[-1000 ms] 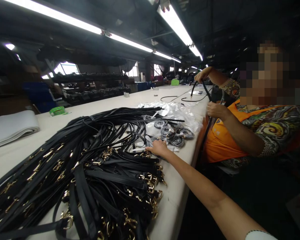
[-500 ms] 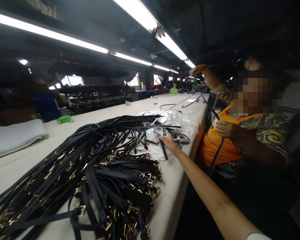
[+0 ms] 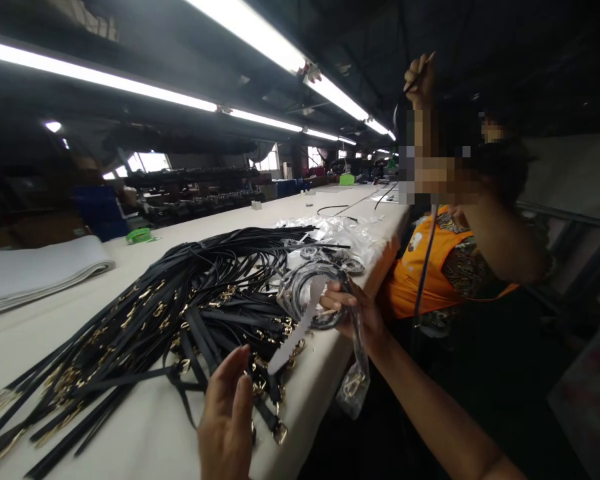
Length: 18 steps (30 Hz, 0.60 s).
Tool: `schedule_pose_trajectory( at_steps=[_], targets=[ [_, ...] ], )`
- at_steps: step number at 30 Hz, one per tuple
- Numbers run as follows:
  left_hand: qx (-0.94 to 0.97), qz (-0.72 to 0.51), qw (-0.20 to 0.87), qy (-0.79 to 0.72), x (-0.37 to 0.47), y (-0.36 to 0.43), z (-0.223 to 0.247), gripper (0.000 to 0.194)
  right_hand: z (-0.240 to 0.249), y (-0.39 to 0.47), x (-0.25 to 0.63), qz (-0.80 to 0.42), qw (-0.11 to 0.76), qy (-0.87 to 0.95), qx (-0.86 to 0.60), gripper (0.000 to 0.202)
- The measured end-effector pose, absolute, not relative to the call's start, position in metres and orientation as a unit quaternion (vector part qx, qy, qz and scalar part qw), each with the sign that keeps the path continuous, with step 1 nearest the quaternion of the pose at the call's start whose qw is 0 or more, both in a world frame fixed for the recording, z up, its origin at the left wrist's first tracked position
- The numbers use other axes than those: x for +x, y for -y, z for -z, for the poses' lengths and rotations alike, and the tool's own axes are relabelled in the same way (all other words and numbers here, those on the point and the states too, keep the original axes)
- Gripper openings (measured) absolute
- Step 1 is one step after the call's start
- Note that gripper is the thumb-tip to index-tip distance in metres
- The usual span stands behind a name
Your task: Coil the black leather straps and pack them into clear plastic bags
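In the head view my right hand is wrapped round a coiled black strap covered in clear plastic, held above the table's near edge. One end of it hangs below the hand, with a gold metal clasp inside the plastic. A pale jagged-edged strip slants down across the front of the coil. Lower down, my left hand is raised with thumb and fingers apart, holding nothing. Behind it lies a big heap of black straps with gold buckles and clips.
Crumpled clear plastic lies beyond the coil on the long pale table. Folded white sheets and a green tape roll are on the left. At right, a person in an orange apron holds up a dark strap.
My right hand came nearer and now holds the plastic-wrapped coil; a short black piece was in it before. My left hand rose into view. The other person's arm lifted higher.
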<state>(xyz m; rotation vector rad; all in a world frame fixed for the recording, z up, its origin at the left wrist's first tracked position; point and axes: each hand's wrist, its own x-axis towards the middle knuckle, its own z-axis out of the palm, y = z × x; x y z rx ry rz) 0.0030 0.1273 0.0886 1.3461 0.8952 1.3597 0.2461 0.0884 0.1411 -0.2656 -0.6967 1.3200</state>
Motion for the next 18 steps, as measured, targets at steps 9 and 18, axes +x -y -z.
schedule_pose_trajectory(
  at_steps=[9,18],
  targets=[
    [0.266,-0.251,0.885,-0.287,-0.01,-0.095,-0.086,0.047,-0.029,-0.033,0.151,-0.782,0.617,0.088,-0.019,0.024],
    [0.307,-0.236,0.844,-0.37,-0.045,-0.039,-0.042,0.029,0.027,0.003,0.131,-0.823,0.549,0.105,-0.1,0.045]
  ],
)
